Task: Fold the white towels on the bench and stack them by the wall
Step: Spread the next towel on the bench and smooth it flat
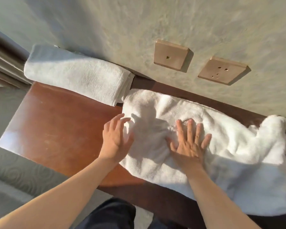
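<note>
Here, a loose towel (205, 129) lies spread and rumpled on the desk (56, 123), its right end bunched and its near edge hanging over the front. Right hand (188, 142) rests flat on it, fingers straight and spread, gripping nothing. Left hand (116, 139) is at the towel's left edge, fingers relaxed and slightly bent, holding nothing; contact with the cloth cannot be told. A folded towel (76, 75) lies at the back left against the wall (139, 22). Two sockets (172, 54) sit on the wall.
</note>
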Available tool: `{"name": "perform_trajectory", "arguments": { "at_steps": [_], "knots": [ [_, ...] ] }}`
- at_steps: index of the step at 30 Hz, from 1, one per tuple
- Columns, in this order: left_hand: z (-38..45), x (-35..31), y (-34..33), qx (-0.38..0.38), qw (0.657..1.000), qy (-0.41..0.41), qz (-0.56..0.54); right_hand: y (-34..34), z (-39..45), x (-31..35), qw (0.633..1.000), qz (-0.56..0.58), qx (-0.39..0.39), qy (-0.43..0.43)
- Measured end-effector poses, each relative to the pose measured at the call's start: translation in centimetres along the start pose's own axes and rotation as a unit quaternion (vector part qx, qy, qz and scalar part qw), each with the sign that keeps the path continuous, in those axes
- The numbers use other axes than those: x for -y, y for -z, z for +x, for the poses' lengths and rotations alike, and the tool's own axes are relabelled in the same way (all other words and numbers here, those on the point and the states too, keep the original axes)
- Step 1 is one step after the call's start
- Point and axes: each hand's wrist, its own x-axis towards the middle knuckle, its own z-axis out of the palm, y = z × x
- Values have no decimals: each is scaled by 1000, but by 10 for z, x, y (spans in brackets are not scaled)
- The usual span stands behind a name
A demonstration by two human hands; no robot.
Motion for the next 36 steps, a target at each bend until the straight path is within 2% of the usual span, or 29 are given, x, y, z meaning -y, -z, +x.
{"name": "perform_trajectory", "arguments": {
  "at_steps": [1, 3, 6, 9, 12, 13, 14, 16, 17, 18, 20, 22, 24, 25, 26, 27, 28, 29, 30, 32, 34, 36],
  "knots": [
    [7, 4, 3, 9, 994, 84, -71, 3, 5, -4, 1000, 2, 15, 3],
    [19, 5, 9, 66, 950, 240, -188, 9, 8, -3, 999, 35, 34, -6],
    [31, -3, 15, 147, 878, 351, -291, 9, -14, 15, 996, 81, -8, -31],
    [36, -6, 24, 282, 819, 380, -324, -5, -48, 36, 993, 111, -13, -26],
    [40, -4, 36, 437, 782, 310, -319, -18, -63, 44, 997, 72, -9, -39],
    [40, -4, 38, 471, 790, 272, -282, -19, -64, 44, 997, 65, -6, -41],
    [40, -4, 40, 476, 814, 240, -231, -20, -64, 42, 997, 62, -7, -42],
    [38, -1, 40, 405, 873, 233, -140, -21, -64, 37, 998, 56, -7, -42],
    [37, 0, 43, 362, 886, 253, -140, -21, -64, 35, 998, 53, -2, -42],
    [35, 3, 45, 332, 882, 279, -184, -21, -65, 32, 998, 53, 6, -42],
    [31, 11, 48, 304, 846, 312, -306, -22, -67, 29, 998, 49, 16, -37],
    [28, 12, 49, 323, 808, 316, -378, -24, -68, 28, 998, 42, 14, -37],
    [28, 12, 47, 328, 795, 321, -396, -22, -68, 30, 998, 41, 11, -36],
    [30, 13, 43, 308, 812, 328, -372, -20, -68, 32, 999, 40, 12, -36],
    [33, 15, 41, 282, 849, 324, -309, -17, -66, 33, 998, 42, 18, -38],
    [36, 20, 38, 262, 893, 305, -203, -11, -64, 35, 997, 51, 29, -43],
    [37, 23, 36, 243, 923, 284, -95, -5, -61, 36, 996, 67, 41, -50],
    [36, 27, 35, 226, 933, 277, -33, 0, -57, 37, 993, 90, 54, -61],
    [34, 28, 35, 217, 932, 288, -26, 6, -53, 39, 989, 108, 61, -75],
    [32, 29, 31, 210, 924, 313, -59, 17, -41, 43, 990, 115, 25, -81],
    [36, 28, 27, 193, 933, 289, -96, 24, -27, 46, 994, 104, -7, -37],
    [46, 21, 26, 161, 927, 288, -179, 20, -14, 45, 996, 93, 1, 5]
  ]
}}
